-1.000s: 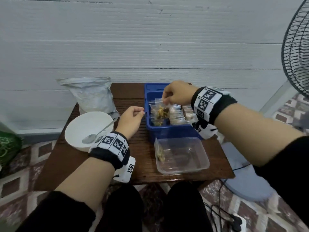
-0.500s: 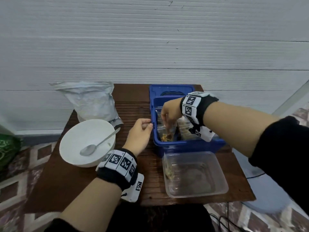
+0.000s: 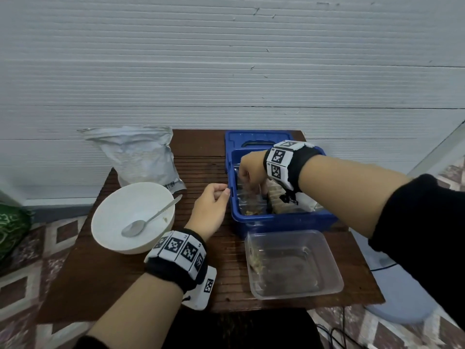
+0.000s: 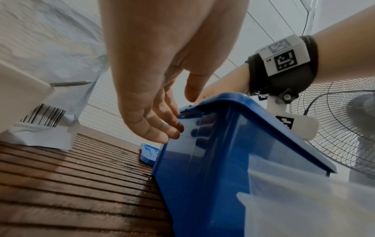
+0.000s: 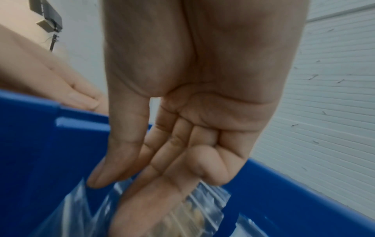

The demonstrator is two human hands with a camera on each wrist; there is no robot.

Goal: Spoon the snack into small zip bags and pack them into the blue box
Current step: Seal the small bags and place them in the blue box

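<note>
Packing step: right hand (image 3: 251, 172), mid-frame, pinched small clear zip bag (image 3: 251, 201) inside blue plastic box (image 3: 281, 221). Left hand (image 3: 210, 210) relaxed, empty, fingertips at box edge. Next probably: release bag, withdraw.

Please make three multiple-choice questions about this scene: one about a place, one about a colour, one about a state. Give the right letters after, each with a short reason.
1. Where does the spoon lie?
A. in the white bowl
B. in the clear tub
C. in the blue box

2. What colour is the box that the right hand reaches into?
A. green
B. blue
C. white

3. What is the left hand doing?
A. gripping the spoon
B. lifting the clear tub
C. holding nothing, fingers at the box's left wall

Answers:
1 A: the spoon rests inside the white bowl, handle over the rim.
2 B: the box walls are blue in all views.
3 C: the left wrist view shows nothing held, with relaxed fingers at the blue wall.
</note>
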